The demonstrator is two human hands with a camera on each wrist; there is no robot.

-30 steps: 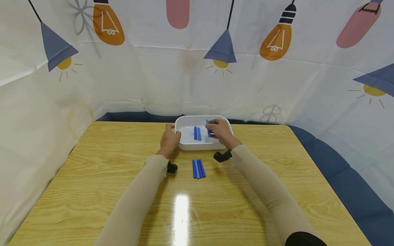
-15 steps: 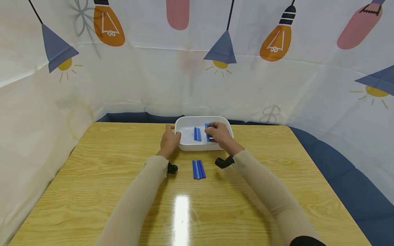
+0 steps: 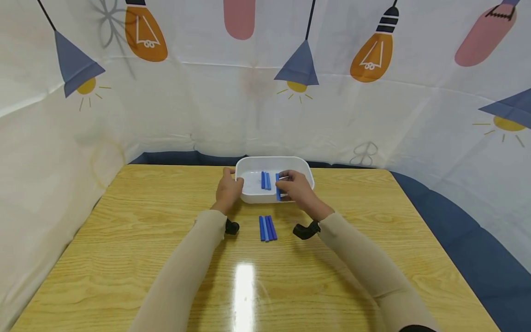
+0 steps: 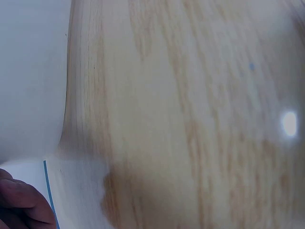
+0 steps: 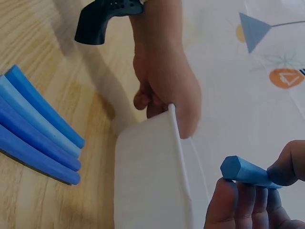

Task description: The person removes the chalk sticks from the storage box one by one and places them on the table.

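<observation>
A white tray stands at the far middle of the wooden table. My left hand grips its left rim, also seen in the right wrist view as the left hand on the tray. My right hand pinches one blue stick above the tray's near rim; the wrist view shows that blue stick between thumb and fingers. Two blue sticks lie inside the tray. Several blue sticks lie side by side on the table in front of it.
A patterned white curtain closes in the table at the back and both sides. Black wrist camera mounts hang under both sleeves. A bright light glare lies on the near tabletop.
My right hand has drawn the pinched blue stick back from inside the tray toward its near rim. The left hand has stayed on the tray's left rim.
</observation>
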